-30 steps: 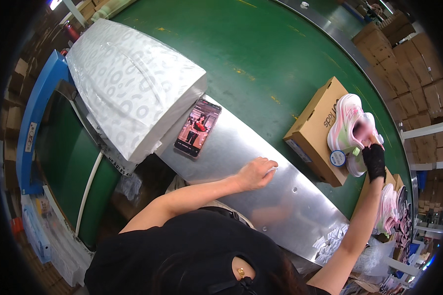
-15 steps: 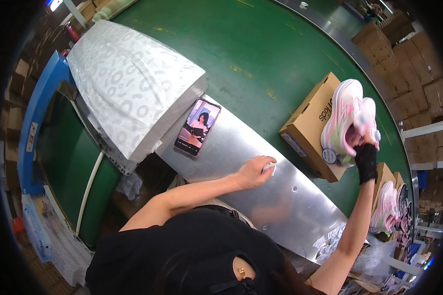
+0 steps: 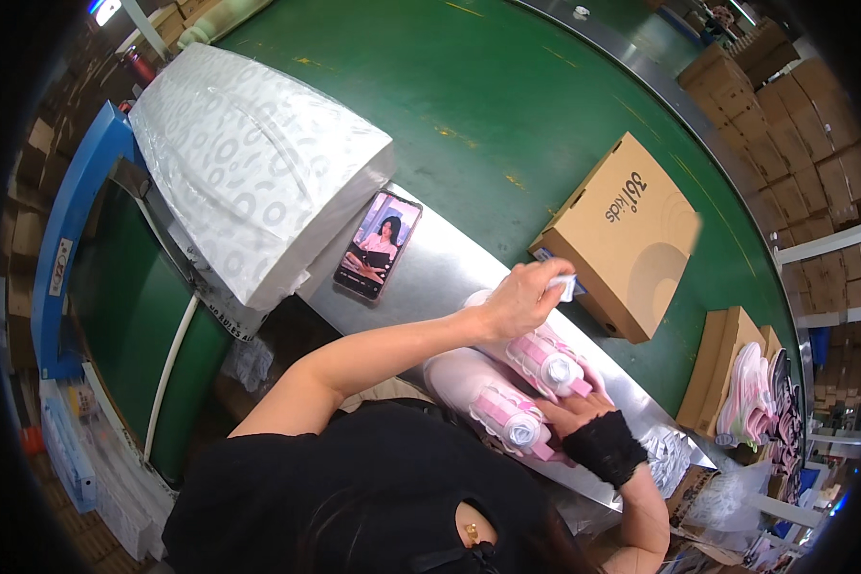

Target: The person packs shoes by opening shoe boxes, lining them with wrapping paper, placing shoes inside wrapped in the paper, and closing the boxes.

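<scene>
Where the metal desk (image 3: 442, 256) comes closest to the person's body, 2 pink shoes (image 3: 461, 377) lie side by side, laces upward, toes to the left and openings to the right. White paper stuffing (image 3: 524, 432) shows in each opening. The right hand (image 3: 580, 417), in a black fingerless glove (image 3: 605, 452), reaches in from the heel end, its fingers touching the shoes around the openings; whether its grip is closed on them cannot be told, since the fingertips are partly hidden. The shoes are probably light, with soft, yielding uppers over firmer soles, and neither fragile nor very slippery; the padded collar or the heel would likely give the surest hold, while the loose tongue would fold. The left forearm crosses above the toes, and the left hand (image 3: 521, 304) has its grip pinched together on a small white slip (image 3: 565, 286), thin and easily creased, best held by an edge. Beyond lie a phone (image 3: 378, 247) and, to its left, a patterned white wrapped stack (image 3: 258, 163). A brown box (image 3: 631, 234) rests on the green belt (image 3: 469, 86). To the right, more shoes (image 3: 748, 392) stand beside other boxes (image 3: 713, 373); cartons (image 3: 784, 143) rise farthest off.
</scene>
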Available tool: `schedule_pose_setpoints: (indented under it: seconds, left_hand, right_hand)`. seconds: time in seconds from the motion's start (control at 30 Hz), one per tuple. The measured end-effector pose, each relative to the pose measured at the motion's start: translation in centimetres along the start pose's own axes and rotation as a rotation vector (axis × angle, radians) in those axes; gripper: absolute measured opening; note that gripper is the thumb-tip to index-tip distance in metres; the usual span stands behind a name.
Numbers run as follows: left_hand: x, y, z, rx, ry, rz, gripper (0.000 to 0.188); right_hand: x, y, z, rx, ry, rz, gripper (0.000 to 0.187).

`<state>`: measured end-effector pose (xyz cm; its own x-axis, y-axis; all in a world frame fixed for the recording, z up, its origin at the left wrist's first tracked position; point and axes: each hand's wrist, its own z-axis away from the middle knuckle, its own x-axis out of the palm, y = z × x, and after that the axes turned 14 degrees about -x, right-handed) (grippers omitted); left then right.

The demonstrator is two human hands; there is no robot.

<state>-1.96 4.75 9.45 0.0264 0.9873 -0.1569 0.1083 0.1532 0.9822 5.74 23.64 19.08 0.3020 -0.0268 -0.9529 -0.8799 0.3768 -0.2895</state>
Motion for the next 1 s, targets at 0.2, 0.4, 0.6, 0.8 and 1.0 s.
schedule_pose_setpoints:
  seconds: [0.2,0.4,0.6,0.8,1.0]
  left_hand:
    - [1.1,-2.3,1.4,-0.215,-0.081,-0.17,0.022]
    - [1.2,-1.8,2.2,-0.186,-0.031,-0.075,0.022]
    - [-1.1,0.5,-0.3,-0.06,0.399,0.143,0.023]
    - [-0.3,4.4,-6.0,0.409,0.228,-0.335,0.026]
    - [-4.9,-1.3,-4.7,0.149,0.183,-0.294,0.021]
  right_hand:
    - [-3.6,6.8,-2.3,0.337,0.441,-0.446,0.035]
    - [3.7,14.6,-5.7,0.387,0.362,0.552,0.081]
    - [3.8,14.1,-2.3,0.159,0.835,0.509,0.061]
    - [3.3,9.3,1.4,0.345,1.074,0.061,0.061]
    - [1.3,11.7,6.5,0.502,1.897,-0.364,0.035]
